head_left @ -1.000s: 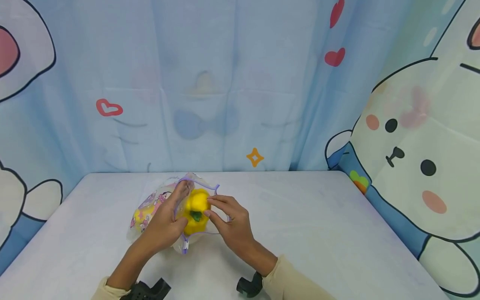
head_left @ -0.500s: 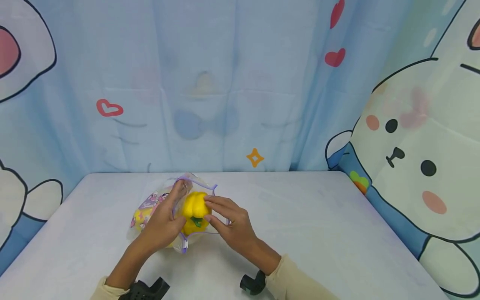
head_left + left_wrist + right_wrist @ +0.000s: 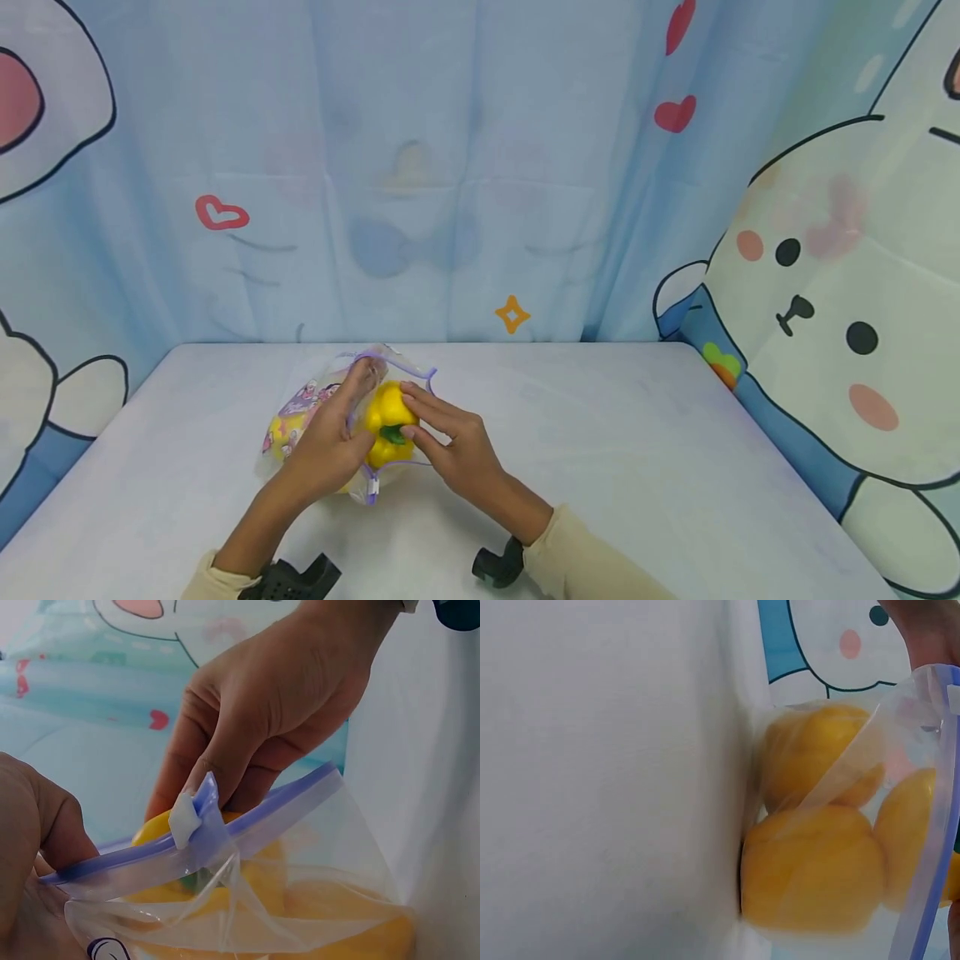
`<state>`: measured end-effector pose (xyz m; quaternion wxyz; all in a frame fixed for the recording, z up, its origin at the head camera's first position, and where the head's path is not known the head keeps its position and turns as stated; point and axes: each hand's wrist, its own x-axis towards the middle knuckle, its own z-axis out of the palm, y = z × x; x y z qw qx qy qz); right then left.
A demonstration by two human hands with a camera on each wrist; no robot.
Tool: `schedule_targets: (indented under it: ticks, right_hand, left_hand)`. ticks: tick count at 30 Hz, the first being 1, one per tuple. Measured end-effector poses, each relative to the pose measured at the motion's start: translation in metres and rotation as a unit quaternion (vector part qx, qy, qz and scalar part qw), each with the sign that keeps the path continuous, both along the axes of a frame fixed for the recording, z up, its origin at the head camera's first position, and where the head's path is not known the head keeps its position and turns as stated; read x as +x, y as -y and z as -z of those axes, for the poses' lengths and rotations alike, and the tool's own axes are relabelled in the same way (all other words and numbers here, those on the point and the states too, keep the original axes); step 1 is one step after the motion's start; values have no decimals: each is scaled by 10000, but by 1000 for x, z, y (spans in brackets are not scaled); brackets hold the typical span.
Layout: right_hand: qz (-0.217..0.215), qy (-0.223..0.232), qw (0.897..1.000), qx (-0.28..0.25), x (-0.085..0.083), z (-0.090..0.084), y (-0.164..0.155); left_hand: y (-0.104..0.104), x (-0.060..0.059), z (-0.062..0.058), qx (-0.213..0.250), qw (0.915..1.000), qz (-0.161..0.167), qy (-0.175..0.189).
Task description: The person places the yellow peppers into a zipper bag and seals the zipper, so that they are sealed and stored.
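Observation:
A yellow bell pepper [image 3: 390,408] with a green stem sits in the mouth of a clear zip bag [image 3: 306,408], stem side facing the head camera. My left hand [image 3: 330,442] grips the bag at its purple zip edge [image 3: 120,859], thumb by the pepper. From the right, my right hand [image 3: 457,437] pinches the pepper between thumb and fingers. In the left wrist view, the right hand [image 3: 262,712] reaches down over the zip edge onto the pepper. Deeper in the bag, more yellow peppers [image 3: 814,870] show through the plastic in the right wrist view.
The bag stands on a white-covered table [image 3: 637,450], left of its middle. Behind the table hangs a blue curtain [image 3: 525,167] with cartoon prints. A black wrist mount [image 3: 292,579] sits on the left forearm, another dark mount [image 3: 498,567] by the right sleeve.
The pepper has turned and shifted a little in the bag's mouth. My right fingers have moved slightly left, further over it. My left hand keeps its hold on the bag.

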<state>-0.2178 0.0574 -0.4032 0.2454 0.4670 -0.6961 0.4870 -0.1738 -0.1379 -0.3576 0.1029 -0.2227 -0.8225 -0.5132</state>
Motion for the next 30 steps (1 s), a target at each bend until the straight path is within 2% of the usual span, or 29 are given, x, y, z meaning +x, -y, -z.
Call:
schedule_targets:
  ticks: [7, 11, 16, 20, 23, 27, 30]
  right_hand:
    - [-15, 257, 9996, -98, -8, 2, 13]
    - [233, 103, 9996, -78, -12, 0, 18]
    - [741, -197, 9968, -209, -11, 0, 15]
    - [816, -391, 9947, -490, -12, -4, 3]
    - [826, -432, 9933, -686, -20, -10, -11]
    - [787, -227, 9961, -317, -31, -15, -24]
    - [465, 57, 9989, 98, -31, -16, -26]
  left_hand:
    - [4, -1, -3, 13, 9998, 47, -178]
    - [5, -1, -3, 129, 9997, 189, -90]
    - [5, -1, -3, 181, 9995, 239, 4]
    - [4, -2, -2, 160, 9997, 174, -10]
    - [4, -3, -3, 128, 9998, 119, -2]
    - [3, -2, -2, 39, 10000, 30, 86]
    - [2, -1, -2, -82, 9999, -74, 111]
